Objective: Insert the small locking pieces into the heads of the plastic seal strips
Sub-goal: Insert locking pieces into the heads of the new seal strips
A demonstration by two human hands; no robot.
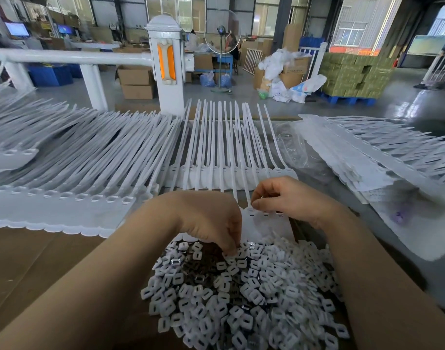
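Observation:
A heap of small white locking pieces (244, 291), each with a slot and some with metal inserts, lies on the cardboard in front of me. My left hand (216, 223) reaches down into the top of the heap, fingertips curled onto a piece. My right hand (287, 198) sits over the heads of a joined strip of white plastic seals (264, 223), thumb and forefinger pinched together at a head. Whether a piece is between those fingers is hidden. The strip's tails run away from me.
More joined seal strips (77, 157) lie fanned at the left, a row (229, 147) in the middle and a stack (383, 152) on clear plastic at the right. A white railing post (167, 64) stands behind the table. Brown cardboard (39, 261) covers the near left.

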